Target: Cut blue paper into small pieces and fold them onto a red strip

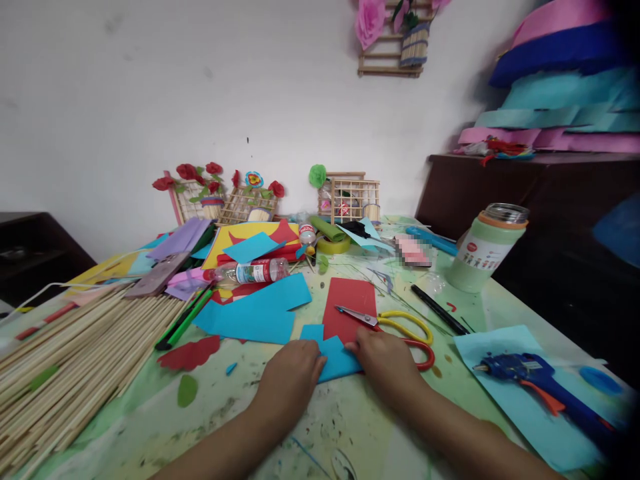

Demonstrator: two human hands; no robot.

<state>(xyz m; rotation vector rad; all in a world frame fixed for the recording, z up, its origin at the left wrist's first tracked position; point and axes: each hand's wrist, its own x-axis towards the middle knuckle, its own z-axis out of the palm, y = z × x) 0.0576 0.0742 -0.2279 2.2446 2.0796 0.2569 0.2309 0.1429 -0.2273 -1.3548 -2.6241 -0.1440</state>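
A piece of blue paper (pixel 336 360) lies on the table in front of me, its left part bent or folded. My left hand (pixel 293 370) is closed on its left end, fingers curled. On the right end, my right hand (pixel 387 363) is closed too, with the fingertips pressed to the paper. Just beyond, a red sheet of paper (pixel 345 300) lies flat. Scissors (pixel 375 321) with yellow and red handles rest across it, blades a little apart, one handle beside my right hand. A larger blue paper sheet (pixel 260 310) lies farther left.
Thin wooden sticks (pixel 85 367) cover the left side, near a green utility knife (pixel 187 317). A plastic bottle (pixel 255 271) lies behind. At right are a black pen (pixel 440 310), a green jar (pixel 483 257) and a blue glue gun (pixel 540 380) on light blue paper.
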